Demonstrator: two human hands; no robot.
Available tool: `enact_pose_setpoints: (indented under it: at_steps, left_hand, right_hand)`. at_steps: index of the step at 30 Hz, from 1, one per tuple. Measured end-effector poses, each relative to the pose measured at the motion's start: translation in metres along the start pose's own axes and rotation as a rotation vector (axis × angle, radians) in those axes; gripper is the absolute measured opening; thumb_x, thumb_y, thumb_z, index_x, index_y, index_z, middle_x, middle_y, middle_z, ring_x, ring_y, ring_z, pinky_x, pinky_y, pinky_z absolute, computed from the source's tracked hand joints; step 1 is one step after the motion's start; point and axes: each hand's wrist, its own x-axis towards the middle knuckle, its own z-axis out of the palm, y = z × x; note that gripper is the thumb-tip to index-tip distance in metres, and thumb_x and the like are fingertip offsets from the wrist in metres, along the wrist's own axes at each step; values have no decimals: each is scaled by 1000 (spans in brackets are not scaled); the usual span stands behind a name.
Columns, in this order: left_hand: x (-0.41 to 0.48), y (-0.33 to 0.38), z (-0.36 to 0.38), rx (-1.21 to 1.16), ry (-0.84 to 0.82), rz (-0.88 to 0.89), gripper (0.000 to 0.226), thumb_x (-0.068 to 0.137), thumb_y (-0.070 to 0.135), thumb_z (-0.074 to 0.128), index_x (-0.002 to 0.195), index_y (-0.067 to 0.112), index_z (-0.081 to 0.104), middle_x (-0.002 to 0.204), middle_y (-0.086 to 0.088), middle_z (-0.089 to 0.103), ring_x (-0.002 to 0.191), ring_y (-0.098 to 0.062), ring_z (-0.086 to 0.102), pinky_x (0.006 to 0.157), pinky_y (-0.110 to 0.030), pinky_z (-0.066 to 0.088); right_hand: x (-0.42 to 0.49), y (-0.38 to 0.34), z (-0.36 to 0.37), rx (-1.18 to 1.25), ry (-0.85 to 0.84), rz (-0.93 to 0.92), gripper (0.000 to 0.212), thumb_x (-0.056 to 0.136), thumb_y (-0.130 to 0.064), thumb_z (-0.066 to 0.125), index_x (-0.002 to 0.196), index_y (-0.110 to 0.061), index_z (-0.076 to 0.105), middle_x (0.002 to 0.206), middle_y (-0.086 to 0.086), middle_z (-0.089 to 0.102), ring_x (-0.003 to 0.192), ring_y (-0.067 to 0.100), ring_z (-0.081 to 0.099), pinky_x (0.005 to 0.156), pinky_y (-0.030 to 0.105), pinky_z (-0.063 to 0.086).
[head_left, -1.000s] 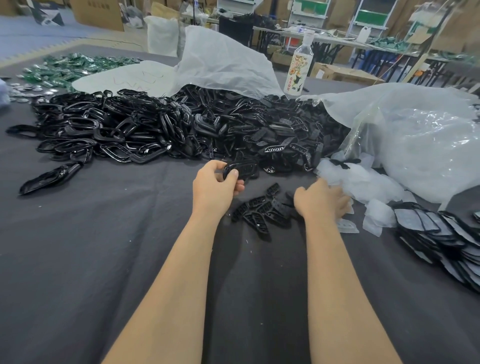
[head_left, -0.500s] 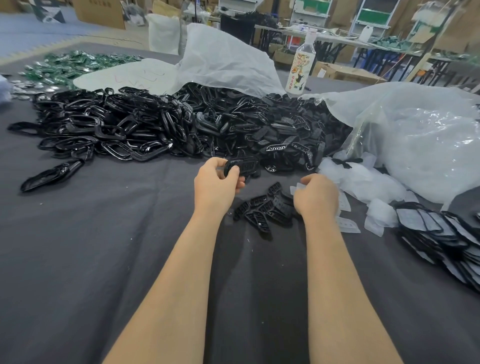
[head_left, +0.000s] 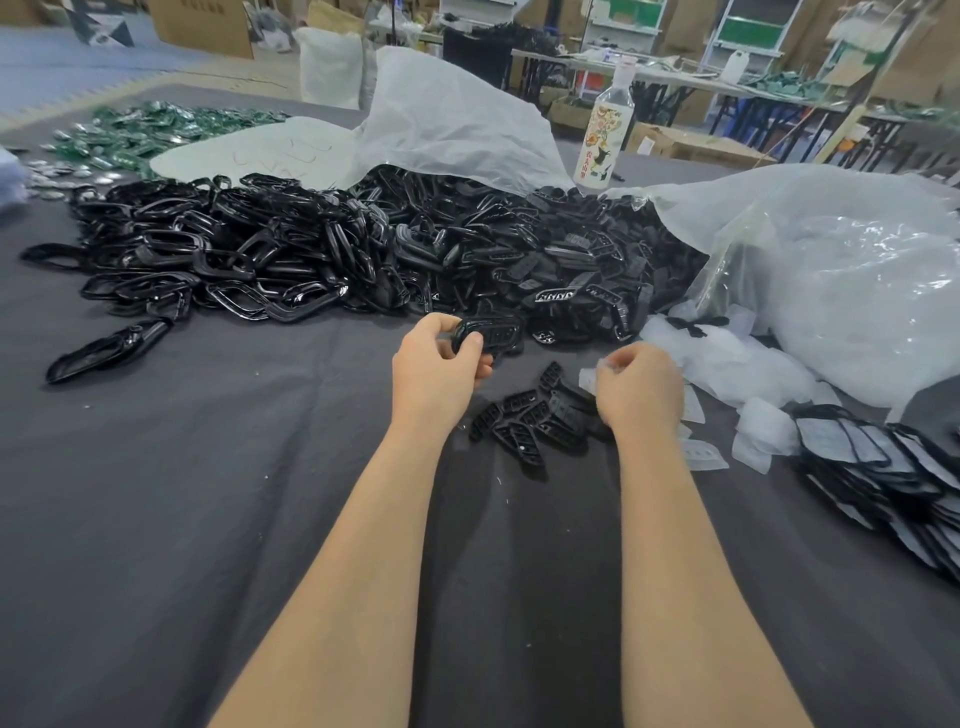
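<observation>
Left hand (head_left: 436, 374) is closed on one end of a black key-fob shell (head_left: 496, 335), with thumb and fingertips pinching it. The shell projects toward one o'clock of the hand, just in front of the near edge of the heap of black plastic parts (head_left: 363, 249).

Right hand (head_left: 641, 389), at three o'clock of the left, has its fingers curled and appears to pinch a translucent pad (head_left: 592, 375) at its ten o'clock side; the contact is partly hidden. Between the hands, a small cluster of black inserts (head_left: 530, 421) lies on the grey cloth (head_left: 208, 519).

Assessment: the shell is probably light, rigid moulded plastic, and its glossy face is likely slippery. Hold it by the long outer edges, not by the thin webs between the button openings. The pad looks soft and flimsy, so a pinch at its edge is advised.
</observation>
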Motion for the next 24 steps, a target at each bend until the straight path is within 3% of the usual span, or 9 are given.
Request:
enact_pose_setpoints:
  at_steps: [4,7,11,15,19,22,24]
  left_hand:
    - [0,-1,1,-7,-4,1,9,95,13,57,103,15,56,71,1,69,58,-3,64,66,-25,53]
    - [0,0,1,-13,-2,7,9,95,12,57,95,21,55,71,1,68,59,-4,64,65,-26,53]
    - [0,0,2,-15,3,14,18,95,12,57,88,27,52,71,1,68,60,-5,64,64,-25,52]
    - [0,-1,3,-7,9,22,12,95,12,57,94,23,53,71,1,68,59,-3,64,66,-24,54]
    - [1,-1,3,-14,26,26,7,95,11,56,101,15,55,71,1,68,52,3,61,57,-15,50]
    - [2,0,2,-66,55,3,7,96,10,55,98,17,55,74,0,68,52,3,61,54,-13,49]
    - [1,2,1,-174,62,-29,12,97,9,54,92,20,54,75,0,68,53,2,61,53,-14,50]
  right_hand:
    - [-8,-14,-5,469,92,-135,11,90,-17,60,81,-23,63,71,-8,58,67,7,53,60,15,38]
    - [-14,-24,-3,835,-72,-2,16,90,-15,63,78,-25,62,68,-10,58,60,0,53,59,15,45]
    - [-13,-27,2,1050,-193,83,13,91,-8,62,82,-17,62,63,-5,59,50,0,55,53,14,47]
    - [-13,-26,6,1038,-195,80,12,93,-6,59,83,-14,61,70,0,62,52,1,61,53,13,49]
    - [-14,-26,7,950,-177,43,14,95,-4,53,85,-13,55,72,6,64,53,4,64,53,15,51]
    - [-14,-23,12,644,-84,-58,15,95,-11,52,83,-20,53,83,5,63,66,11,64,66,24,52]
    - [-14,-21,14,401,-20,-166,9,94,-14,52,87,-18,54,92,3,61,83,17,57,75,24,41]
